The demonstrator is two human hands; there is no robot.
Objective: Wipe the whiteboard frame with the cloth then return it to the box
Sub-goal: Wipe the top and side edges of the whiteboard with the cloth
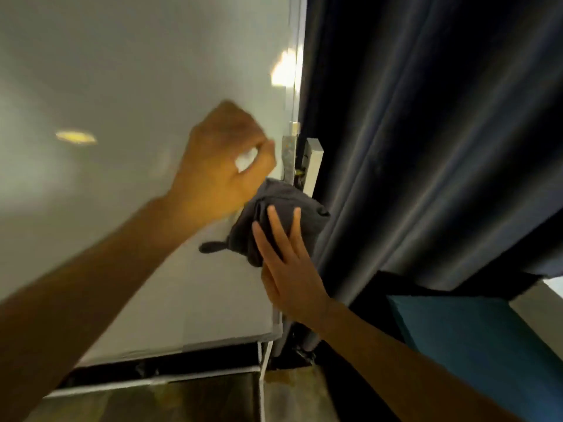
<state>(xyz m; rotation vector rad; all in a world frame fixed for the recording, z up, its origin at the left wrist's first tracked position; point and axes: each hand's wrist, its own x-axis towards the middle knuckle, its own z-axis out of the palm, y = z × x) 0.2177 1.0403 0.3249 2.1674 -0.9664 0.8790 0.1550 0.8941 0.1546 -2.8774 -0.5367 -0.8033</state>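
Note:
A large whiteboard (pixel 128 86) fills the left of the view, and its thin pale frame (pixel 300 56) runs down the right edge. My right hand (pixel 289 263) presses a dark grey cloth (pixel 274 214) flat against that right edge, with the fingers spread over the cloth. My left hand (pixel 227 159) is curled into a loose fist in front of the board, just above and left of the cloth; it is blurred and something small and white shows between its fingers. No box is in view.
Dark blue curtains (pixel 426 147) hang close to the right of the board. A metal bracket and white post (pixel 313 166) sit at the frame just above the cloth. A teal surface (pixel 472 339) lies low on the right. The board's bottom frame (pixel 170 348) runs above a dark floor.

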